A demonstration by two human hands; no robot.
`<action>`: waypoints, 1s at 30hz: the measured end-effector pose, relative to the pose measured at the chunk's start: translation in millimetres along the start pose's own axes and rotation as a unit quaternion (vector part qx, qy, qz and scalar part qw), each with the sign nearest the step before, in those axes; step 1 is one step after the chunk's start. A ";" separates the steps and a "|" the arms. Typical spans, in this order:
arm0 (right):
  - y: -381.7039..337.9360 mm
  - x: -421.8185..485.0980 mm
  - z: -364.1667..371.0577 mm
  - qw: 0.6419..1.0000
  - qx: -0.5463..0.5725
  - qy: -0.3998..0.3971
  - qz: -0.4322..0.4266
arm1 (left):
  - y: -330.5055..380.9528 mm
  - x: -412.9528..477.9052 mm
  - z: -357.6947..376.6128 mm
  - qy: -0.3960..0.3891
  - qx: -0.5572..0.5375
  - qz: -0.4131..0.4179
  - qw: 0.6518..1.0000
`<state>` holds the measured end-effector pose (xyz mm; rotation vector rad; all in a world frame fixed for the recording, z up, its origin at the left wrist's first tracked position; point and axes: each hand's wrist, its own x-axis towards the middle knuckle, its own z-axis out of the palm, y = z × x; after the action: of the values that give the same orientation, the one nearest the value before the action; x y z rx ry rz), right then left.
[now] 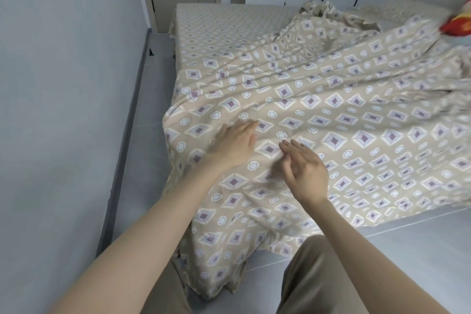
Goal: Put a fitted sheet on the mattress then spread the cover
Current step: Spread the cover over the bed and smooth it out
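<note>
Fingers point(247, 127) straight, left hand point(235, 145) flat on cover point(356, 115) (rumpled over mattress point(224, 24)); right hand point(307, 173) loosely spread, holding nothing.

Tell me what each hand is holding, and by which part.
Nothing is held. The left hand lies flat with straight fingers on the cover; the right hand is open, fingers loose, over the cover, pinching no fabric.

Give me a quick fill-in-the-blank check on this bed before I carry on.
The left hand lies flat on the cover, nearer the ____ than the right hand.
The cover's near corner hangs down toward the ____.
The widest bare stretch of fitted sheet lies at the far ____.
Missing: wall; floor; left.
</note>
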<state>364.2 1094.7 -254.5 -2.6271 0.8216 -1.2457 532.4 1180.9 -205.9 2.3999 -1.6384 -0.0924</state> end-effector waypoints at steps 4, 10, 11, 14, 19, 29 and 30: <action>-10.5 25.8 -9.6 0.989 0.016 0.004 0.144 | -32.4 0.5 6.6 0.019 0.013 -0.082 0.996; -18.2 45.8 -7.4 0.995 0.035 -0.060 0.073 | -83.7 -2.4 -12.3 -0.015 0.003 -0.218 0.976; -16.1 45.6 -5.3 0.995 0.026 -0.072 0.070 | -81.6 -2.1 -16.5 -0.033 0.019 -0.231 0.972; -6.1 44.9 -2.0 0.993 0.004 -0.089 0.079 | -61.6 2.0 -26.0 0.008 0.078 -0.235 0.969; 4.4 38.4 -6.3 0.990 -0.002 -0.113 0.085 | 5.6 2.5 -4.1 0.009 0.036 -0.033 0.999; 14.3 34.3 1.4 0.992 -0.011 -0.014 0.122 | -57.7 9.2 -1.6 0.004 0.025 -0.168 0.985; 15.1 38.3 3.3 0.992 -0.011 -0.009 0.126 | -58.5 10.5 0.2 0.008 0.027 -0.169 0.985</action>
<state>380.0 1061.6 -235.6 -2.4511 1.1283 -1.1507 589.6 1191.4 -218.5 2.6908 -1.2250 -0.0868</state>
